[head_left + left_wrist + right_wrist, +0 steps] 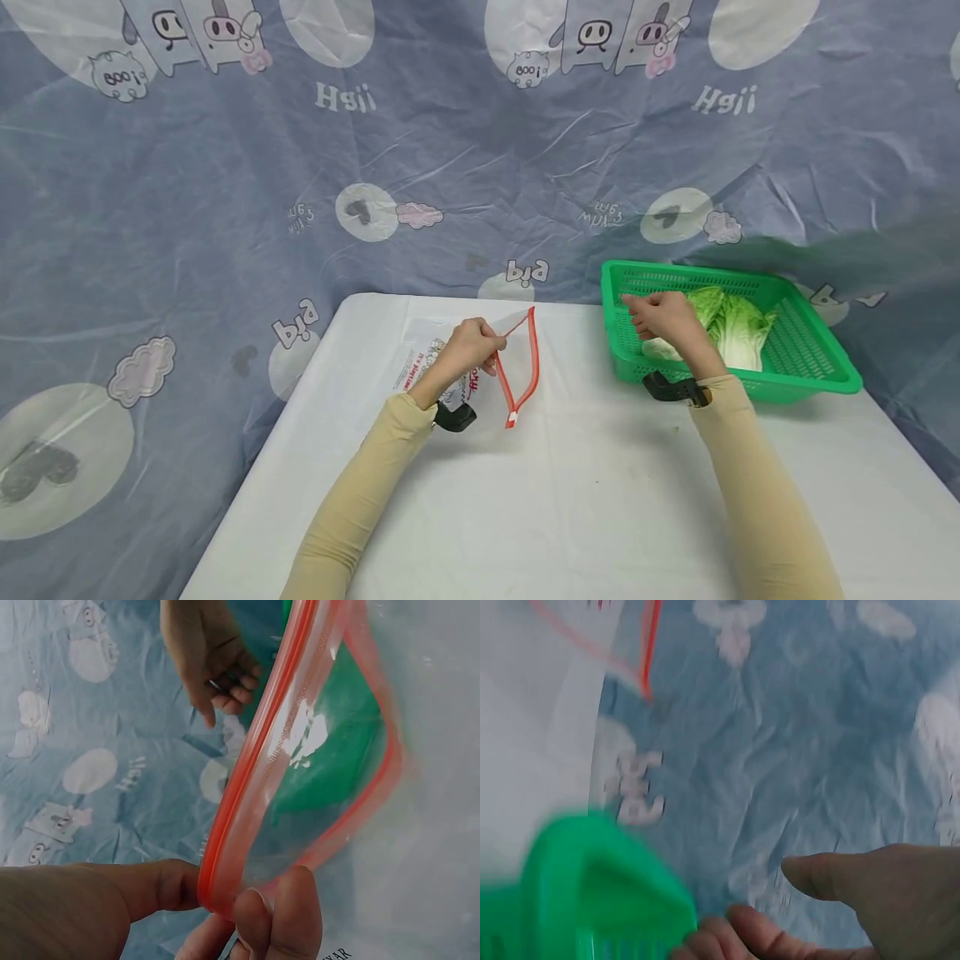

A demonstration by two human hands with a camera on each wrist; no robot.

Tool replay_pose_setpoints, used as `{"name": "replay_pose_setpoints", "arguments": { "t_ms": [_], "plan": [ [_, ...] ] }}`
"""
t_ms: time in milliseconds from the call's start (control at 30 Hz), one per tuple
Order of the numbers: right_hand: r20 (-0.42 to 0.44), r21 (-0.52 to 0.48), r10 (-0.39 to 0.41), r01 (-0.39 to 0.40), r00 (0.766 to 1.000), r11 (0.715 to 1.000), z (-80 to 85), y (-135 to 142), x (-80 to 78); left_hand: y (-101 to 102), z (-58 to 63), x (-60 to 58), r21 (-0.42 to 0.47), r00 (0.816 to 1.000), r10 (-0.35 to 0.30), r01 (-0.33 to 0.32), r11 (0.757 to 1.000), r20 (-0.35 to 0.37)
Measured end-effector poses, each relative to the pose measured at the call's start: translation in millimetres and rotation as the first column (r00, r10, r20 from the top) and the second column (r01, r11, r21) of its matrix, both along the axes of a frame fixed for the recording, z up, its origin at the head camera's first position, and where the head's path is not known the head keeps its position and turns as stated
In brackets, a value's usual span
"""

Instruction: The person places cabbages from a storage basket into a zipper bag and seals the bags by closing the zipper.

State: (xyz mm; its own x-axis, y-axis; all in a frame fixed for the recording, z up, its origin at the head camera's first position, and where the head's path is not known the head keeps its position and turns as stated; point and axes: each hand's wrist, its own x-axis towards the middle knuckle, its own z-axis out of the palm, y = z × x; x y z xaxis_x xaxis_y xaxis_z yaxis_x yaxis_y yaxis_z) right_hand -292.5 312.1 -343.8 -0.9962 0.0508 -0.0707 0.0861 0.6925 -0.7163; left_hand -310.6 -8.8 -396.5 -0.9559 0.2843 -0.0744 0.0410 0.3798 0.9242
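My left hand point(467, 346) pinches the rim of a clear zip bag point(534, 354) between thumb and fingers. The bag has a red zip strip, a white slider at its near end and printing on its side. Its mouth gapes apart in the left wrist view, where the red strip point(229, 799) rises from my fingers point(294, 911). My right hand point(670, 321) is raised over the left part of a green basket point(813, 337), holding nothing, thumb apart from loosely bent fingers. Leafy cabbages point(742, 329) lie in the basket, partly hidden behind this hand.
A white-covered table point(600, 500) carries the bag at left and the basket at back right. Behind it hangs a blue-grey printed cloth point(465, 150). Black camera mounts point(456, 417) sit on both wrists.
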Motion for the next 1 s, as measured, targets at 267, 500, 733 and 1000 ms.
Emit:
{"name": "replay_pose_setpoints", "arguments": {
  "t_ms": [267,500,733,1000],
  "plan": [
    [0.11,0.206,-0.11,0.085,0.988,0.975,-5.1,65,-17.8,3,-2.5,2.4,-0.015,0.999,-0.045,0.046,0.999,0.028],
    [0.351,0.25,-0.132,0.043,0.927,0.967,-9.1,94,-26.3,3,-6.4,2.7,-0.023,0.997,-0.072,0.073,0.997,0.01],
    [0.392,0.282,-0.172,0.06,0.904,0.958,-13.0,92,-31.9,4,-7.7,3.9,-0.023,0.996,-0.088,0.088,0.996,0.014],
    [0.449,0.322,-0.156,0.004,0.88,0.947,-25.0,91,-47.4,7,-6.7,7.3,-0.044,0.995,-0.104,0.104,0.994,0.008]
  ]
}}
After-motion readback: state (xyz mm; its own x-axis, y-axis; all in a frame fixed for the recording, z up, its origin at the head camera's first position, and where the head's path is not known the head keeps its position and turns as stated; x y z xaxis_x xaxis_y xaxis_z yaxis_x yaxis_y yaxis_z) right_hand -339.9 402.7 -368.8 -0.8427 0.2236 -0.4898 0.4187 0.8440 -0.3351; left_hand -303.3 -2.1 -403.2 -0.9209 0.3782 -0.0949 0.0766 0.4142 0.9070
